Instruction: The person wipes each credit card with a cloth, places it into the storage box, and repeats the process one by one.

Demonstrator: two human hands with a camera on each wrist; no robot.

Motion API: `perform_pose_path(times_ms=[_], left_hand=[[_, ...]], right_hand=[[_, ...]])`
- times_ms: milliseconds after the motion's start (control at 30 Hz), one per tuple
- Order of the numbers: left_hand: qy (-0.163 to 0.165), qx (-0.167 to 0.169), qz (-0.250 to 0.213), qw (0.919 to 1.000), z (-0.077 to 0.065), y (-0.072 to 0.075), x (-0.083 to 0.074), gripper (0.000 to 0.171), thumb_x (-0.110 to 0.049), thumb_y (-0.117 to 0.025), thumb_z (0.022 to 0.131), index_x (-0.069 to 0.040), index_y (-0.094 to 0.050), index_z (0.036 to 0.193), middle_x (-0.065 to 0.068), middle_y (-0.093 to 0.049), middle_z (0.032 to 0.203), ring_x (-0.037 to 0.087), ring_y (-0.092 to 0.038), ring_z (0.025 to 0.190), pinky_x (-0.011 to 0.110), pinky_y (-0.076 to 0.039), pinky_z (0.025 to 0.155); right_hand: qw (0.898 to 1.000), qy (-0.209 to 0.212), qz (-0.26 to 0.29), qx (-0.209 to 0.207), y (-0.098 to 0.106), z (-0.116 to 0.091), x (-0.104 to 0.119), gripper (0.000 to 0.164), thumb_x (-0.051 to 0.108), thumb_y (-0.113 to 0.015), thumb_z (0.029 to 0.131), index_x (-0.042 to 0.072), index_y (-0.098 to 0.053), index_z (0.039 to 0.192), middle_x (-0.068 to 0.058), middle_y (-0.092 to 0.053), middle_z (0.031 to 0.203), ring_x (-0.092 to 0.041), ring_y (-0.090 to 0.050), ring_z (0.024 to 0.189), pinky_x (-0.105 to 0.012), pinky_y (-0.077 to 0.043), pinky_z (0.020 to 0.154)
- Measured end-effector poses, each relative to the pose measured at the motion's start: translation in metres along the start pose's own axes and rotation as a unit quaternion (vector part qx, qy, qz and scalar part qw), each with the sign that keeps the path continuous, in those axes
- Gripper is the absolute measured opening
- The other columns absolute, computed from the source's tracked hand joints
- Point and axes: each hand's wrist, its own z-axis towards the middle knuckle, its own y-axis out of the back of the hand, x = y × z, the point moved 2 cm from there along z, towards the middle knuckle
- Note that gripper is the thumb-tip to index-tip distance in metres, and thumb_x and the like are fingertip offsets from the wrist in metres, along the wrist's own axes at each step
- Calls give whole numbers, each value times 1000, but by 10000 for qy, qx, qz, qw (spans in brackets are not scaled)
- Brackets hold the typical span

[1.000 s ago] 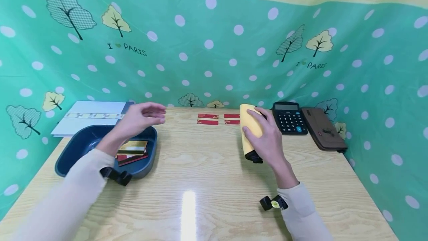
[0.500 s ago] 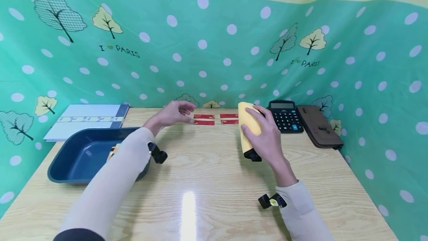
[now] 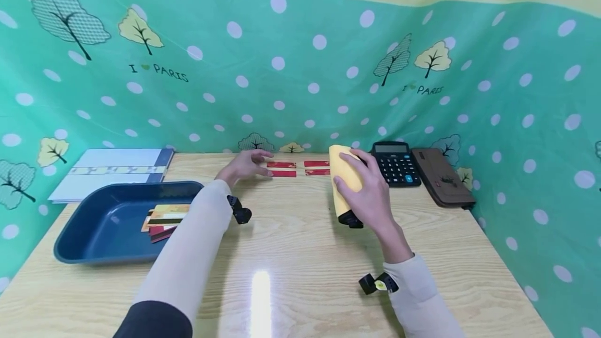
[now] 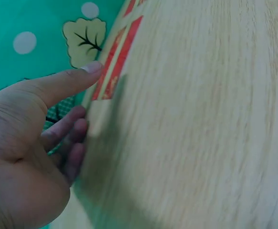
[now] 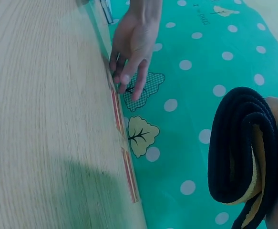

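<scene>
My right hand [image 3: 372, 192] grips a folded cloth [image 3: 345, 179], yellow outside with black showing at its lower end, held above the right part of the table. In the right wrist view the cloth [image 5: 229, 143] shows dark, rolled layers with a yellow inner face. My left hand [image 3: 244, 166] is at the back of the table with thumb and fingers apart and nothing between them. Its fingertips come right up to the left end of the left pair of red strips [image 3: 283, 173]. A second pair of red strips [image 3: 317, 172] lies between that pair and the cloth.
A blue basin [image 3: 112, 228] with several cards [image 3: 166, 215] stands at left, partly behind my left sleeve. Behind it lies a white-and-blue folder [image 3: 117, 168]. At back right are a black calculator [image 3: 396, 166] and a brown wallet [image 3: 441, 179]. A green dotted curtain [image 3: 300, 82] borders the table.
My left hand has moved right from over the basin to the red strips, uncovering the folder. The right hand keeps holding the cloth in about the same place. The view has shifted slightly right.
</scene>
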Motion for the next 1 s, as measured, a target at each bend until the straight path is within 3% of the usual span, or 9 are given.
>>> perform_pose_path(times_ms=[133,367,600,700,900,1000], left_hand=[[30,-48,82,10000,3,-4,5,63,-13,-80,90,-18,-55,148,15,-42,158,37,-38,146,57,-30,127],[22,-91,481,9988,9,-7,5,63,-14,-77,93,-13,-51,151,18,-37,160,37,-35,148,53,-33,127],[107,-108,632,9979,10,-11,-1,55,-15,-77,93,-12,-57,144,19,-43,153,36,-40,143,52,-34,126],[144,-138,693,9974,9,-13,-2,53,-15,-77,92,-11,-59,142,18,-45,147,33,-42,134,50,-38,121],[133,-179,732,9971,8,-14,-3,51,-13,-77,93,-7,-57,139,14,-45,127,27,-39,113,40,-40,97],[129,-225,680,9973,8,-15,-3,54,-11,-78,91,-5,-53,139,15,-47,128,27,-43,113,40,-42,99]], right_hand=[[10000,39,1,-2,-1,1,1,52,19,-81,88,19,-67,138,-5,-54,150,-30,-59,122,-35,-47,78],[9999,109,-9,-30,-1,2,2,52,19,-81,87,18,-67,137,-7,-54,149,-31,-58,127,-38,-49,82],[9999,140,-43,-19,2,2,0,52,18,-81,87,17,-67,138,-6,-54,150,-30,-59,125,-36,-48,80],[9999,129,-55,-21,2,2,0,52,19,-80,88,17,-67,138,-7,-54,150,-31,-60,123,-36,-48,80],[10000,54,-69,-25,2,0,-1,52,20,-80,88,18,-67,137,-6,-54,150,-30,-60,121,-36,-47,79],[10000,29,-59,-58,2,0,-2,52,19,-81,87,19,-67,137,-6,-54,150,-30,-60,121,-35,-47,79]])
